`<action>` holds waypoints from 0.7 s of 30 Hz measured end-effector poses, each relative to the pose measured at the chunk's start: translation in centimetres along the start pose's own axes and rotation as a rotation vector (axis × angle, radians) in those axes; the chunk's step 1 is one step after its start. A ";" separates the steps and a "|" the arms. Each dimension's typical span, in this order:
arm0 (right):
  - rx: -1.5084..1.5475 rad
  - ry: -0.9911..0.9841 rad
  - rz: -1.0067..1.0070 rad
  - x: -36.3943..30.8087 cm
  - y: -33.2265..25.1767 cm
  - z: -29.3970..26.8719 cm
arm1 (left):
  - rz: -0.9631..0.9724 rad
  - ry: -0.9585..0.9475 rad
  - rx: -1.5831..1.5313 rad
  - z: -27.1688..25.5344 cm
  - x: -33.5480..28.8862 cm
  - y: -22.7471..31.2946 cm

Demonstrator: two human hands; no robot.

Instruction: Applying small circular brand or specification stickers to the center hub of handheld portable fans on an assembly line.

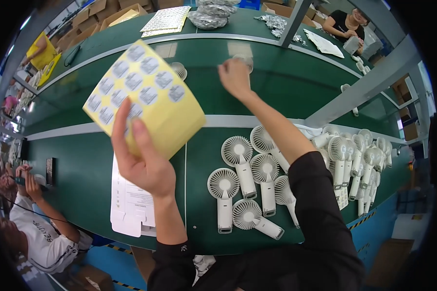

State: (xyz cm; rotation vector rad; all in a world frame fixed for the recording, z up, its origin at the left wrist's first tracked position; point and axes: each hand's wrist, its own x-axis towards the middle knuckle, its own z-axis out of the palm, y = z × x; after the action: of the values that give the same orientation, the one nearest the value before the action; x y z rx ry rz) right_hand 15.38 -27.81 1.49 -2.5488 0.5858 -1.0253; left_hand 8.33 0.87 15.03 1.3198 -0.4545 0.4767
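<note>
My left hand grips a yellow sheet of round white stickers, held up above the workbench with its printed side showing. My right hand reaches across to the green belt, its fingers curled in. Right behind it a white handheld fan shows in part; whether the hand touches it, or has something small pinched, is hidden. Another fan lies on the belt, partly covered by the sheet. Below my right forearm several white handheld fans lie on the bench.
A white unfolded carton lies under my left wrist. More fans crowd the bench's right end. A grey metal post slants up at the right. Beyond the belt are stacked sticker sheets and bagged parts. Co-workers sit left and far right.
</note>
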 end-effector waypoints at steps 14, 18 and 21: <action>0.334 -0.497 0.529 -0.6 -10.2 10.1 | 0.026 0.097 -0.031 -1.3 0.9 -0.7; 0.466 -0.558 0.644 -0.7 -9.8 9.4 | 0.123 0.097 0.054 -1.2 1.1 -0.5; 0.555 -0.553 0.596 -1.5 -9.0 7.5 | 0.052 0.044 0.035 -1.1 0.9 -0.1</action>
State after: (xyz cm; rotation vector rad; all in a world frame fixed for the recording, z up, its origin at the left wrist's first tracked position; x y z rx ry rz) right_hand 21.99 -18.23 -0.46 -1.8555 0.7059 -0.2074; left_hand 9.15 2.05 15.28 1.3313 -0.4467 0.5586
